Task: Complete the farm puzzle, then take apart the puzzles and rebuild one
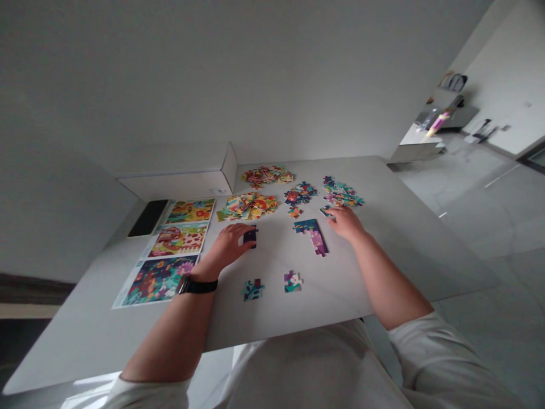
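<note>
My left hand (232, 244) is closed on a dark puzzle piece (252, 236) at the middle of the white table, thumb and fingers on its left side. Further right, my right hand (346, 222) pinches a small teal puzzle piece (325, 211) just in front of a teal and purple heap of pieces (343, 193). Between the hands lies a joined corner section (314, 232) in dark blue, with a pink figure. Nearer to me are two separate bits: a teal leaf-patterned piece (254, 289) and a purple, white and teal piece (293, 281).
Behind are a yellow-orange heap (248, 205), a red-yellow heap (267, 175), a dark blue heap (300, 193) and a loose orange piece (294, 212). On the left lie a printed picture sheet (159, 278) and a black phone (148, 218). A white box (179, 173) stands against the wall.
</note>
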`<state>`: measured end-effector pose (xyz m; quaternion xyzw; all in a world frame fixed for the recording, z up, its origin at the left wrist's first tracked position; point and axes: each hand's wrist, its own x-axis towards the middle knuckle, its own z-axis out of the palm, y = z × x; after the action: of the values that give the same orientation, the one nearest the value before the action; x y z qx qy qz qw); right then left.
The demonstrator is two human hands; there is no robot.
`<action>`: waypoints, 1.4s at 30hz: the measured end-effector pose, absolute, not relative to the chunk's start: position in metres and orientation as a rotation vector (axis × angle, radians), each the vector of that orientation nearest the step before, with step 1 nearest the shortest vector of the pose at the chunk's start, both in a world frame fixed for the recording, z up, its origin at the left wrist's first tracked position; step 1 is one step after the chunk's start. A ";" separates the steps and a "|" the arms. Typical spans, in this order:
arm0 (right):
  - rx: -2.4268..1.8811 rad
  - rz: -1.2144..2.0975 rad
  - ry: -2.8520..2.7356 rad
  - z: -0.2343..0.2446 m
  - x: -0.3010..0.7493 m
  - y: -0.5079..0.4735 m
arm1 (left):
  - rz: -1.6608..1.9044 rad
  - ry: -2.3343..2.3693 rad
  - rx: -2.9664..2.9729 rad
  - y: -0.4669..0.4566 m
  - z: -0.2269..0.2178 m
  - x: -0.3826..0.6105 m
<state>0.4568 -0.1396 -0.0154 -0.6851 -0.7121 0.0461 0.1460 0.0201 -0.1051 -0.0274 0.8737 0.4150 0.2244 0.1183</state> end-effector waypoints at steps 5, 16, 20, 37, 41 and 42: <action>-2.079 0.172 -1.952 -0.010 0.462 -0.140 | 0.797 1.228 2.549 -0.111 -0.019 0.025; -1.980 0.217 -2.067 -0.013 0.472 -0.143 | 0.857 1.294 2.476 -0.113 -0.017 0.031; -1.975 0.302 -1.942 -0.008 0.479 -0.140 | 0.876 1.297 2.468 -0.113 -0.019 0.033; -1.260 0.984 -1.331 0.011 0.379 -0.123 | 0.946 0.941 2.628 -0.122 0.036 0.110; -1.295 1.024 -1.326 0.001 0.358 -0.121 | 0.990 0.959 2.610 -0.117 0.014 0.134; -1.314 1.005 -1.333 -0.003 0.357 -0.122 | 1.003 0.960 2.596 -0.116 0.008 0.137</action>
<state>0.3566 -0.1217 -0.0028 -0.5404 -0.5480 0.4133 0.4867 0.1369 -0.1159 0.0076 0.8775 0.3244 0.3392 0.0989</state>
